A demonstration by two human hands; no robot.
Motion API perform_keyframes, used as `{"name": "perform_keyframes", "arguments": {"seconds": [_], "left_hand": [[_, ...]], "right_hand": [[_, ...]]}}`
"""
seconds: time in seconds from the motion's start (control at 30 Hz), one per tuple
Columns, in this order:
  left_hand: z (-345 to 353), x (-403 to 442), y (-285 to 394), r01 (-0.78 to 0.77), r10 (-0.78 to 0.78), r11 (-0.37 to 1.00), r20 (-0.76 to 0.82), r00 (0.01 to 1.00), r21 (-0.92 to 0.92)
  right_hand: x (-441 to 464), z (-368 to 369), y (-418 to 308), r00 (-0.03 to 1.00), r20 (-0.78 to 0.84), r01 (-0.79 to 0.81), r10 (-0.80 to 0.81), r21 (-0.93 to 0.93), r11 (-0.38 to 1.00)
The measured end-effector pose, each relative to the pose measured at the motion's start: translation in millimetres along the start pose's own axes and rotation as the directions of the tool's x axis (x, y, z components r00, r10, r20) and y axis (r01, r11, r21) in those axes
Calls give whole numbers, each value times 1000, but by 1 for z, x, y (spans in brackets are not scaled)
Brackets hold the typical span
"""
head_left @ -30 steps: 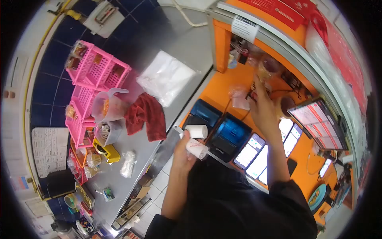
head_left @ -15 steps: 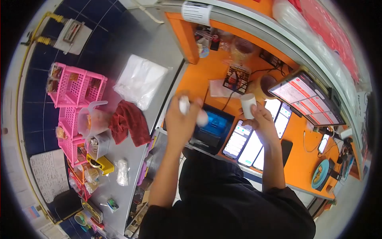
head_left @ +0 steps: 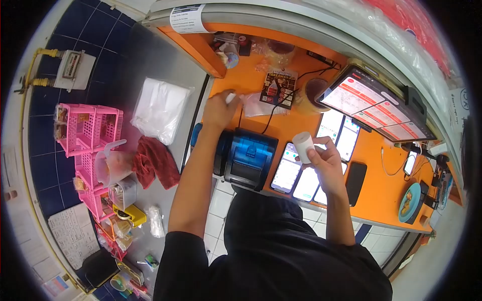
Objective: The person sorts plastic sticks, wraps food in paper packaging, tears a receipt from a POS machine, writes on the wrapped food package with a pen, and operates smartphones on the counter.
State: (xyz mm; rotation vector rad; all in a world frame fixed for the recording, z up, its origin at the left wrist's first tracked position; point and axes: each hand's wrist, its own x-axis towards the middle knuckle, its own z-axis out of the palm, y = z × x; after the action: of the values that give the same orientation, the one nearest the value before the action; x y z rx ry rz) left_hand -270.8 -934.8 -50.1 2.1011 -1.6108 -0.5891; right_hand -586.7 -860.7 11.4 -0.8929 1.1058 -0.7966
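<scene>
My right hand (head_left: 326,159) grips a white paper roll (head_left: 303,146) between thumb and fingers, above the phones. Stretched out over the far left of the orange counter, my left hand (head_left: 219,111) is closed on a small white piece (head_left: 230,98), perhaps paper; its kind is unclear. A clear plastic wrapper (head_left: 258,106) lies just right of that hand. Below my left forearm and hand stands a black printer (head_left: 251,159) with a blue part on its top. Several lit phones (head_left: 286,168) lie beneath and beside my right hand.
A tablet (head_left: 376,103) on a stand overhangs the counter at right. A printed card (head_left: 277,89) and a tape roll (head_left: 311,95) sit at the back. On the steel counter are white plastic bags (head_left: 159,110), a red cloth (head_left: 153,163) and pink baskets (head_left: 93,128).
My left hand has moved away from above the printer to the counter's far left side. My right hand still holds the paper roll, now a little lower and left in view. The camera view has shifted.
</scene>
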Motion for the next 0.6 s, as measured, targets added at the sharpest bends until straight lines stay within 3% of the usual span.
{"name": "perform_keyframes", "arguments": {"seconds": [0.1,0.13,0.17,0.2,0.23,0.27,0.3,0.33,0.37,0.43,0.47,0.53,0.6], "left_hand": [[-19,-34,19,-23,-9,983,-174,985,-185],[-24,-54,27,-49,-24,961,-260,965,-272],[-38,-79,45,46,-95,940,-129,987,-338],[-46,-107,61,148,-159,909,5,987,-390],[-42,-131,62,154,-143,818,63,988,-554],[-51,-156,68,257,-141,746,232,963,-615],[-50,-180,67,328,-129,587,315,940,-740],[-46,-197,62,330,-160,489,290,944,-807],[-41,-214,58,319,-190,384,264,946,-866],[-44,-242,54,303,-287,234,232,929,-924],[-46,-253,49,284,-310,228,207,928,-931],[-50,-273,38,133,-345,30,114,932,-991],[-64,-292,40,119,-373,-18,117,920,-993]], "right_hand": [[5,6,3,999,39,-7,6,38,999],[5,11,6,994,88,59,-59,-4,998],[5,17,9,983,138,128,-121,-42,991],[4,26,14,968,187,163,-168,43,986],[1,39,17,964,190,182,-188,49,982],[-2,50,20,946,222,251,-235,-46,967],[-6,61,22,924,260,322,-280,-136,937],[-13,73,15,911,318,348,-263,-249,904],[-19,86,14,852,361,484,-378,-270,832],[-28,103,15,729,506,649,-461,-297,700],[-37,111,7,710,536,660,-457,-282,696],[-54,126,-14,755,632,411,-176,-247,878],[-56,132,-17,674,727,372,-127,-186,910]]}}
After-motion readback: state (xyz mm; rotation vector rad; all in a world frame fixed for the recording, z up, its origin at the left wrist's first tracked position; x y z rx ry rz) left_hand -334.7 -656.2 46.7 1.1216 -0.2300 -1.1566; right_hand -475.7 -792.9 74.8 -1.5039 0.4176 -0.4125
